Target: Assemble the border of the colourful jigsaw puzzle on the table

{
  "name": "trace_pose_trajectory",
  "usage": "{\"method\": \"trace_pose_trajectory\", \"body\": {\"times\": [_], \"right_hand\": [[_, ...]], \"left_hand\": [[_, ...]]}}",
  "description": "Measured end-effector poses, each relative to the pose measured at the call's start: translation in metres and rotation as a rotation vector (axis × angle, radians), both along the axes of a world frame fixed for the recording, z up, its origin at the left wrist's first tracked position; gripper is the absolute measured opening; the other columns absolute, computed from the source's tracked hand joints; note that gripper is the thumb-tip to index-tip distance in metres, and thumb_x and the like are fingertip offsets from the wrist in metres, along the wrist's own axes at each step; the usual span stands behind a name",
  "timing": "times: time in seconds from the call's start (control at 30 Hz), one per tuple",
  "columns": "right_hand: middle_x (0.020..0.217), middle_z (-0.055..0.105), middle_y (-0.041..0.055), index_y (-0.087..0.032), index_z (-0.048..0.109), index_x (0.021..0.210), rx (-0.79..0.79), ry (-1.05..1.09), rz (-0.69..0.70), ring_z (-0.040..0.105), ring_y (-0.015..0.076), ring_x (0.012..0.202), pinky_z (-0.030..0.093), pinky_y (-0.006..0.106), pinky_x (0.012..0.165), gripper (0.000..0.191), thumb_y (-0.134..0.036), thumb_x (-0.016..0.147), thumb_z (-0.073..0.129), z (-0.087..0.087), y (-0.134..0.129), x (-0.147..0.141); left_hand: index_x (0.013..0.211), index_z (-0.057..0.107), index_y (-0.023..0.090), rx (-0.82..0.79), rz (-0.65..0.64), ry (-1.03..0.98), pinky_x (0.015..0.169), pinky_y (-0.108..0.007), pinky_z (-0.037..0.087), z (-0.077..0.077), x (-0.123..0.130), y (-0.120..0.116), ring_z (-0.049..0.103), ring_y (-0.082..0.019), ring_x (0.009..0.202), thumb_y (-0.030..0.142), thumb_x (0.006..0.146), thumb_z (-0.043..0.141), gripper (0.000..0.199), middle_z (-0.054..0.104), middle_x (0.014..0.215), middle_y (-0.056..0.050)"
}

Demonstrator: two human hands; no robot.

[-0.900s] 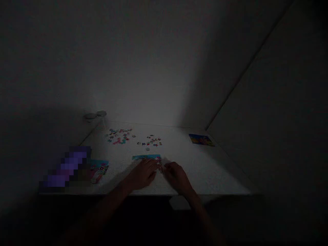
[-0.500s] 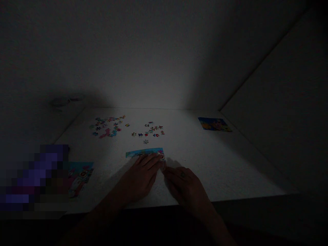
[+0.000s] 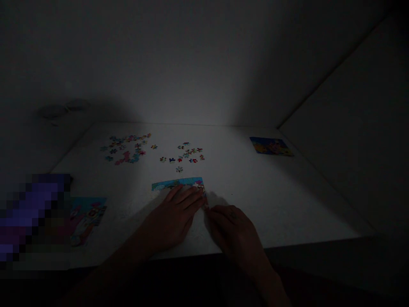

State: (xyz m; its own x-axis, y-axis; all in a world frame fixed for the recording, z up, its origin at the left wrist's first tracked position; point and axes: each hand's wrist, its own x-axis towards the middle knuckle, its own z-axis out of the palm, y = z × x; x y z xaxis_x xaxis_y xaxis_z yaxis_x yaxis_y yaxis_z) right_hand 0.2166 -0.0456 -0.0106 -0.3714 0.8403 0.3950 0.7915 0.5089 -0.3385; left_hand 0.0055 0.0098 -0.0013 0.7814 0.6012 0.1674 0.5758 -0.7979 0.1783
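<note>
A partly joined jigsaw puzzle [image 3: 174, 183] lies on the white table near its front, its blue top strip showing and a narrow column running down its right side. My left hand [image 3: 177, 209] rests flat over it, fingers stretched out and covering much of the joined part. At the lower end of the right column, my right hand [image 3: 228, 219] has its fingertips pinched on a small puzzle piece [image 3: 206, 207], mostly hidden by the fingers. Loose puzzle pieces [image 3: 191, 152] lie just beyond the puzzle, one pale piece [image 3: 179, 169] closest to it.
Farther left is a spread of more loose pieces [image 3: 128, 157]. A picture card [image 3: 87, 219] lies at the front left beside a blurred-out purple object [image 3: 35, 213]. Another dark blue picture [image 3: 271, 146] is at the back right. Walls [image 3: 191, 85] bound the table [image 3: 287, 204] behind and at right.
The view has tilted, so the table's contents sit slightly higher in the picture. My right fingers have curled in more at the puzzle's lower right. My left hand stays on the puzzle.
</note>
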Motion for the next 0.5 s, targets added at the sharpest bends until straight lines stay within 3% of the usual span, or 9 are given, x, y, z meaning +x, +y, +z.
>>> {"method": "trace_pose_trajectory", "body": {"times": [0.27, 0.5], "right_hand": [[0.121, 0.068, 0.0092, -0.021, 0.059, 0.127, 0.122, 0.01, -0.002, 0.062, 0.0255, 0.111, 0.052, 0.045, 0.092, 0.036, -0.03, 0.092, 0.06, -0.013, -0.036, 0.003], [0.112, 0.072, 0.0083, -0.024, 0.063, 0.123, 0.241, 0.058, -0.002, 0.067, 0.021, 0.098, 0.057, 0.037, 0.083, 0.03, -0.019, 0.094, 0.055, -0.035, -0.061, 0.0]], "left_hand": [[0.142, 0.043, 0.027, 0.039, 0.003, -0.12, 0.12, -0.047, 0.022, -0.003, -0.002, -0.004, 0.037, -0.019, 0.14, 0.021, 0.1, 0.036, 0.042, 0.044, 0.151, -0.002], [0.139, 0.049, 0.026, 0.01, -0.002, -0.144, 0.117, -0.045, 0.025, 0.0, -0.004, -0.006, 0.04, -0.019, 0.139, 0.019, 0.1, 0.036, 0.041, 0.046, 0.15, -0.003]]}}
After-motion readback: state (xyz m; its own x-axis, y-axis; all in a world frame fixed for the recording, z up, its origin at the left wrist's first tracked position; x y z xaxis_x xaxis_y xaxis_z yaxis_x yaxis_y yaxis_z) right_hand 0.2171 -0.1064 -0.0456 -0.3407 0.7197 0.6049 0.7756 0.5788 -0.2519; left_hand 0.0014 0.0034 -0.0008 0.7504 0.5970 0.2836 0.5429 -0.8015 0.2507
